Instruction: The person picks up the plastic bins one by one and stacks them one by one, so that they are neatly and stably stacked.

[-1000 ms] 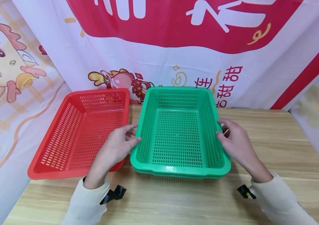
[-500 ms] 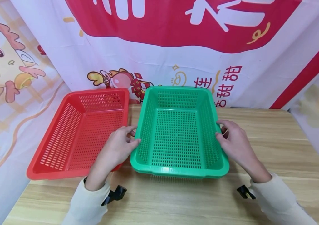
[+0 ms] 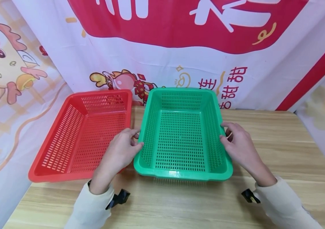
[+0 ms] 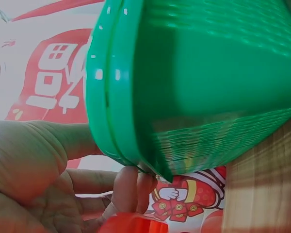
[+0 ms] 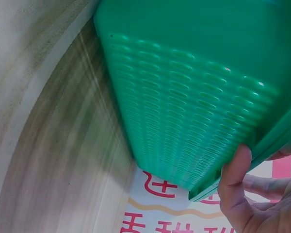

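Observation:
Two green plastic baskets, nested one in the other, stand on the table in front of me. Their stacked rims show as a pair with a thin gap in the left wrist view. My left hand grips the left rim, its thumb over the top and fingertips bent under the edge. At the right rim my right hand pinches in the same way; in the right wrist view, a finger hooks beneath the rim. Most of the lower basket is hidden inside view from above.
A red plastic basket stands just left of the green ones, partly behind my left hand and forearm. The wooden table extends to the right. A printed cloth hangs along the table's far edge.
The upper green basket has settled slightly, so the second rim at the front right no longer shows in the head view. Both hands keep nearly the same place.

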`<state>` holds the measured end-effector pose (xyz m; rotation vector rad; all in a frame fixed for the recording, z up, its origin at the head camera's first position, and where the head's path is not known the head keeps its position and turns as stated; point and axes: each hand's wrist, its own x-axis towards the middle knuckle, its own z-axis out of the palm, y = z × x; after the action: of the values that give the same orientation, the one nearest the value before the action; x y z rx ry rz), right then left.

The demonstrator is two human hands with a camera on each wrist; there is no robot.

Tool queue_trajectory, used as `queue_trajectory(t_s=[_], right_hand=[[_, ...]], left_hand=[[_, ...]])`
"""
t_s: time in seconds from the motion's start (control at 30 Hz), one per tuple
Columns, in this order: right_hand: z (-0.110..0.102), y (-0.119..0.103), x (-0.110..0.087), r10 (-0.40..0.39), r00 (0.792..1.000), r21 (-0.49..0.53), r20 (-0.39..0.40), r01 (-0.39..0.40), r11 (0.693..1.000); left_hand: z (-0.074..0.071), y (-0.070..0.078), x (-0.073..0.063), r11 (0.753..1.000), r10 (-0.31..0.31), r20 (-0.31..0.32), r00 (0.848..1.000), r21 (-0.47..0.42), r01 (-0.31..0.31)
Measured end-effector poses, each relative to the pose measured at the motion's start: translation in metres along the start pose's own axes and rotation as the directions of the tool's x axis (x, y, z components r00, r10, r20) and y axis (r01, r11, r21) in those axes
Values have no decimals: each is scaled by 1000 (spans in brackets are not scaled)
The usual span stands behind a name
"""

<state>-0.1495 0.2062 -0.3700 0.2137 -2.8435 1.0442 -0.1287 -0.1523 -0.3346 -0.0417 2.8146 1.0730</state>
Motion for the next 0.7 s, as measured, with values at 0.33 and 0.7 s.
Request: queue_trajectory(t_s=[0.33, 0.7], right_hand=[[2, 0, -2, -2, 1000, 0, -3, 2, 1000], [0, -7, -5, 26, 1000, -46, 10, -25, 999]], left_hand=[[2, -3, 1, 1000, -2, 4, 1000, -6, 2], [-2, -9, -2, 999, 51, 1, 999, 2, -51]])
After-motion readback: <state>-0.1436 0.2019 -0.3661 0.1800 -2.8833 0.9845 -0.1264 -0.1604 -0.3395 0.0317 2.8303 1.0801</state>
